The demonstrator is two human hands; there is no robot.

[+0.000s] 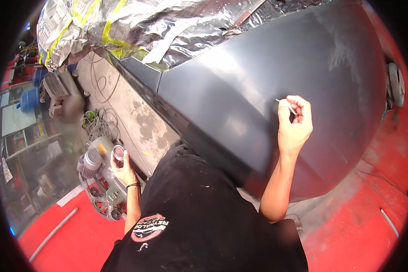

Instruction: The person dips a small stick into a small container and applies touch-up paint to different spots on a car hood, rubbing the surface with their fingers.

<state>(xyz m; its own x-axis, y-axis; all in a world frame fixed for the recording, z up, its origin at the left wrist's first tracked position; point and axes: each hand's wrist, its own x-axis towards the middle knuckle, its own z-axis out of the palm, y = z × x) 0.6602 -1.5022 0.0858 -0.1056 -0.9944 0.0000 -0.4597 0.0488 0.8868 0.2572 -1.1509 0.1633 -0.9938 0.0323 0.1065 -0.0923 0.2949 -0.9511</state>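
A large, smooth dark grey car body panel [240, 86] curves across the middle and right, with pale dusty smears near its far right edge. Over it is my right hand [296, 124], fingers pinched on a small, thin, light-coloured tool [278, 100] whose tip points left towards the surface. Whether the tip touches the panel I cannot tell. Out to the left, my left hand [124, 171] grips a small round, shallow container [118, 153] with a light rim. Its contents are not clear.
Crinkled masking plastic and newsprint [136, 27] with yellow tape covers the far side. An air compressor [105, 156] and coiled hoses [102, 124] stand left, below my left hand. Beyond are a blue water jug [29, 99] and glass panes [20, 117]. The floor [84, 231] is red.
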